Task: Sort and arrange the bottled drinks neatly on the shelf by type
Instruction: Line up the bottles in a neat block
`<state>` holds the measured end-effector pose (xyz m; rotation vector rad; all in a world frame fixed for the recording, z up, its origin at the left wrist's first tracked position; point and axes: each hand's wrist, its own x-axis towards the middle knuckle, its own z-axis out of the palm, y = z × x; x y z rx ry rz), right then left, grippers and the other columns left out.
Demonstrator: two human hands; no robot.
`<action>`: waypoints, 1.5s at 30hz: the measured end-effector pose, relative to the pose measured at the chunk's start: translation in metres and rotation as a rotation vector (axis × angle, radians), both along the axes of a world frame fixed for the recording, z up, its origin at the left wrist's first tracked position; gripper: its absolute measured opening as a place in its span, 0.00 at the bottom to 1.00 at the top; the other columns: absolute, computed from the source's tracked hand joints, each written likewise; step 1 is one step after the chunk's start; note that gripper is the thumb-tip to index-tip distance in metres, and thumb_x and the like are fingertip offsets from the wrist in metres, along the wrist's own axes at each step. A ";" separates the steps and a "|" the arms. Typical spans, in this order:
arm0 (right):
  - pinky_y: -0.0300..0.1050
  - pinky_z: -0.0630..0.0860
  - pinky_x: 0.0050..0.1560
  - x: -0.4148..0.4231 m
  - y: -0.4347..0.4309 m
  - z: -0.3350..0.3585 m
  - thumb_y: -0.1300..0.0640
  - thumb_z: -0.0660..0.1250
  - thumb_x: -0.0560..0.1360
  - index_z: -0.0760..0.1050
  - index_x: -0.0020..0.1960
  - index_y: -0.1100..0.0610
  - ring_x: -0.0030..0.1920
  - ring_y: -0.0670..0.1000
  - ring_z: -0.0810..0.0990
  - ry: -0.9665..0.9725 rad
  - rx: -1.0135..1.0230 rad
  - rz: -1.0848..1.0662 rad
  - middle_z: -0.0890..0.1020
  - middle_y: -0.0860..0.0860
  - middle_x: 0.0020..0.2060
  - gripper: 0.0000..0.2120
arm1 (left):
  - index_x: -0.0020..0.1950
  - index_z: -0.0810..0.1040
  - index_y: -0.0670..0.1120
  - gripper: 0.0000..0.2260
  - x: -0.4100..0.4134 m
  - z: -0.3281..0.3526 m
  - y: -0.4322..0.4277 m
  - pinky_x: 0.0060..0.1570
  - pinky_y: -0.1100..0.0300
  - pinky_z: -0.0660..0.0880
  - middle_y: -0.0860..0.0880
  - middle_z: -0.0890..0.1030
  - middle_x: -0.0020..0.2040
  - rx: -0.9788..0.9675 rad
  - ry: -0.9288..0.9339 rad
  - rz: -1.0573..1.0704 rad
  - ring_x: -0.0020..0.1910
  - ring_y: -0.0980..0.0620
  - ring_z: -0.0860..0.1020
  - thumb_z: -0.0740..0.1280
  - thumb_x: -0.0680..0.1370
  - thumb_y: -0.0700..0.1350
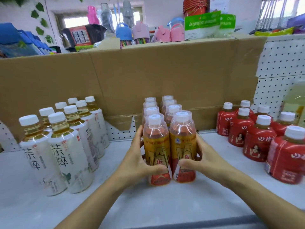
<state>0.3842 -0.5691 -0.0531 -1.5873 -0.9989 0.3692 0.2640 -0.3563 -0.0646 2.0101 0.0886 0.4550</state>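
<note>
Three groups of bottles stand on the white shelf (165,204). White-labelled tea bottles (66,154) fill the left side in two rows. Yellow-and-red energy drink bottles (156,146) with clear overcaps form two rows in the middle. Red-labelled bottles (257,139) cluster on the right. My left hand (140,159) wraps the front left energy bottle, thumb across its label. My right hand (203,161) grips the front right energy bottle (183,142) from the other side. Both front bottles stand upright and pressed together.
A brown cardboard sheet (148,76) backs the shelf, with white pegboard (280,63) to its right. A pale yellow bottle (295,100) stands at the far right. Household goods crowd the ledge above the cardboard.
</note>
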 end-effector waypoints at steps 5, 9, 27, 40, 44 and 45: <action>0.27 0.74 0.51 -0.005 0.002 0.003 0.57 0.76 0.71 0.63 0.71 0.40 0.58 0.33 0.77 -0.109 -0.016 -0.073 0.79 0.30 0.55 0.35 | 0.78 0.46 0.68 0.58 0.002 0.005 -0.003 0.69 0.54 0.72 0.61 0.69 0.73 0.063 -0.017 0.064 0.72 0.62 0.67 0.84 0.63 0.49; 0.31 0.64 0.67 -0.017 -0.012 0.000 0.45 0.74 0.73 0.51 0.78 0.39 0.70 0.33 0.65 -0.321 -0.103 -0.157 0.66 0.31 0.71 0.43 | 0.80 0.45 0.61 0.56 -0.017 0.011 -0.022 0.75 0.47 0.63 0.60 0.57 0.80 0.283 -0.057 0.231 0.77 0.58 0.59 0.79 0.63 0.61; 0.44 0.70 0.68 0.081 -0.300 0.002 0.40 0.72 0.63 0.54 0.79 0.47 0.67 0.46 0.72 -0.445 -0.249 -0.598 0.69 0.48 0.72 0.49 | 0.78 0.35 0.61 0.49 0.077 0.009 -0.263 0.68 0.64 0.63 0.65 0.50 0.79 0.549 0.073 -0.002 0.74 0.64 0.60 0.69 0.73 0.66; 0.46 0.72 0.69 0.183 -0.284 -0.015 0.58 0.74 0.73 0.55 0.73 0.35 0.64 0.37 0.75 -0.284 -0.167 -0.082 0.74 0.30 0.63 0.39 | 0.76 0.54 0.66 0.47 0.170 -0.006 -0.288 0.67 0.59 0.73 0.63 0.73 0.68 0.086 0.167 0.011 0.65 0.66 0.74 0.79 0.68 0.43; 0.44 0.70 0.69 0.186 -0.283 -0.020 0.58 0.74 0.73 0.54 0.75 0.35 0.65 0.35 0.74 -0.242 -0.147 -0.064 0.72 0.26 0.63 0.42 | 0.74 0.57 0.63 0.43 0.169 -0.003 -0.291 0.55 0.73 0.73 0.64 0.75 0.66 0.028 0.156 -0.009 0.61 0.69 0.75 0.77 0.71 0.34; 0.42 0.70 0.69 0.186 -0.283 -0.020 0.58 0.75 0.73 0.54 0.74 0.34 0.64 0.35 0.74 -0.231 -0.140 -0.063 0.73 0.26 0.62 0.42 | 0.74 0.58 0.62 0.43 0.168 -0.003 -0.292 0.54 0.72 0.73 0.63 0.75 0.66 0.024 0.149 -0.005 0.61 0.68 0.76 0.77 0.71 0.33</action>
